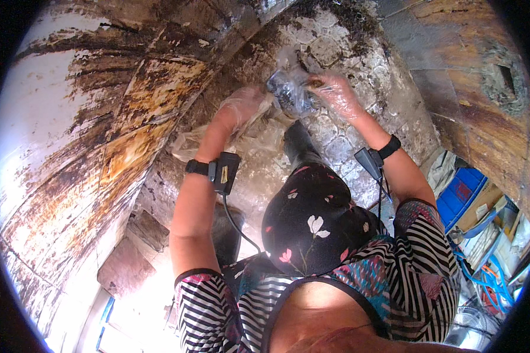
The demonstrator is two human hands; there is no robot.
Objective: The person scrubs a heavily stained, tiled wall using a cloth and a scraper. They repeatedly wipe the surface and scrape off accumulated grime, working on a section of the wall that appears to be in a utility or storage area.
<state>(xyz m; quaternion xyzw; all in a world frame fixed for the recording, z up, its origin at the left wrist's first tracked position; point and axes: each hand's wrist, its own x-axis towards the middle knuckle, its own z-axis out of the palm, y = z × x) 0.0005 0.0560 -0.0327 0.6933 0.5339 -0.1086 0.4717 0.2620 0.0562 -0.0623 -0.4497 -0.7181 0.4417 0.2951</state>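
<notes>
A clear plastic bag (296,95) with something dark and bluish in it is in front of me, low over the dirty floor. My right hand (338,95), in a thin clear plastic glove, pinches the bag's right edge between thumb and fingers. On the other side, my left hand (245,106), gloved likewise, is close to the bag's left edge. Its fingertips blur into the film, so its hold is unclear. Crumpled clear plastic (185,145) shows by my left wrist. Beneath the bag, the toe end of a dark rubber boot (301,143) points forward.
Stained, peeling walls (128,145) close in on the left, with a brown-streaked wall (463,84) on the right. A blue plastic crate (459,194) and blue cords (494,282) lie at the lower right. Cabled black devices (226,173) are strapped to both wrists.
</notes>
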